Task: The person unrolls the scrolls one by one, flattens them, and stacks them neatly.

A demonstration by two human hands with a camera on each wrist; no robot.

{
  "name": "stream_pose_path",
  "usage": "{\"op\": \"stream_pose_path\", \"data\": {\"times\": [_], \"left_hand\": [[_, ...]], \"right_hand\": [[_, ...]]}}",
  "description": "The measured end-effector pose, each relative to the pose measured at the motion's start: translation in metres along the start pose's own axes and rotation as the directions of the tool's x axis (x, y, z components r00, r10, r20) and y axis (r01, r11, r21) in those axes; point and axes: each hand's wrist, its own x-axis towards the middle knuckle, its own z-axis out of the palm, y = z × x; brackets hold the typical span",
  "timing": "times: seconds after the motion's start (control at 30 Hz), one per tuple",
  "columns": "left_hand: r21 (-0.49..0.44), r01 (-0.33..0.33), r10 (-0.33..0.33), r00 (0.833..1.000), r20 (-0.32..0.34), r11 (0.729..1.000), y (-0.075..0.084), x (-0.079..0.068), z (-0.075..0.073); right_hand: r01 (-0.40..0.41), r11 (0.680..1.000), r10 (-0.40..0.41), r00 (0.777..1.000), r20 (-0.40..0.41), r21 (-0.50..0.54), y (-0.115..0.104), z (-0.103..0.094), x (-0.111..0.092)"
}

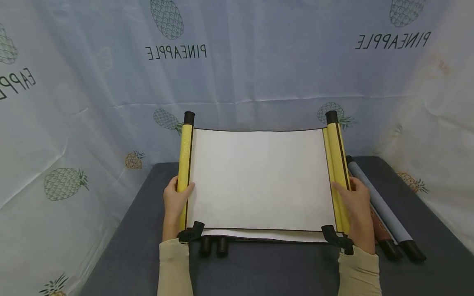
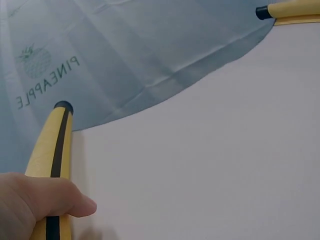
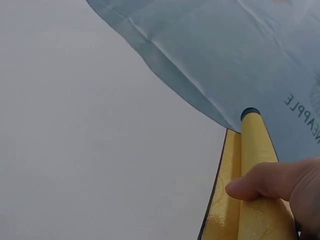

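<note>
A hanging scroll (image 1: 259,176) with yellow backing and black end knobs is spread part way between my two hands, its blank white paper facing me. My left hand (image 1: 177,201) grips the yellow roll at the left, thumb lying across its front near the paper's edge. At the right, the thicker yellow roll (image 3: 257,150) is in the grip of my right hand (image 1: 357,203), whose thumb crosses the front. In both wrist views the fingers behind the rolls are mostly hidden. The paper's top edge sags slightly between the rolls.
Right of the scroll, a grey rolled scroll (image 1: 381,197) and a brown one (image 1: 380,226) lie side by side on the dark table (image 1: 266,271). Two black knobs (image 1: 214,246) stick out below the held paper. A pineapple-print curtain (image 1: 259,74) hangs behind and along both sides.
</note>
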Motion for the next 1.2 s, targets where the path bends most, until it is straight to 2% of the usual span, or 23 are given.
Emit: {"op": "stream_pose_path", "data": {"times": [0.13,0.33,0.4,0.53,0.7,0.83,1.07,1.2], "left_hand": [[-0.002,-0.007,0.007,1.000,-0.009,1.000,-0.0006,0.0009,-0.0013],[-0.004,-0.038,0.038,0.997,-0.070,0.999,0.0006,0.0011,-0.0029],[-0.005,-0.043,0.042,0.996,-0.084,0.999,0.0011,0.0016,-0.0030],[-0.020,-0.040,0.038,0.995,-0.092,0.999,0.0007,0.0033,-0.0026],[-0.005,-0.053,0.052,0.995,-0.085,0.999,-0.0004,0.0046,-0.0029],[-0.003,-0.056,0.056,0.997,-0.059,0.998,-0.0004,0.0044,-0.0040],[-0.040,-0.044,0.046,0.998,0.041,0.998,-0.0034,0.0054,-0.0046],[-0.057,-0.055,0.059,0.995,0.076,0.997,-0.0037,0.0063,-0.0047]], "right_hand": [[0.001,1.000,0.000,0.999,0.034,-0.031,0.0007,-0.0026,-0.0012],[0.012,0.998,-0.008,0.998,0.069,-0.059,0.0001,-0.0052,-0.0007],[-0.006,0.999,0.009,0.997,0.073,-0.043,-0.0003,-0.0046,-0.0004],[-0.048,0.999,0.049,0.997,0.062,-0.016,-0.0005,-0.0028,0.0008],[-0.052,0.998,0.051,0.998,0.026,0.018,-0.0003,-0.0013,0.0031],[-0.052,0.998,0.052,0.999,0.011,0.031,-0.0006,-0.0005,0.0040],[-0.060,0.997,0.061,0.998,-0.006,0.054,-0.0020,0.0002,0.0040],[-0.059,0.996,0.060,0.998,-0.013,0.060,-0.0034,-0.0008,0.0033]]}}
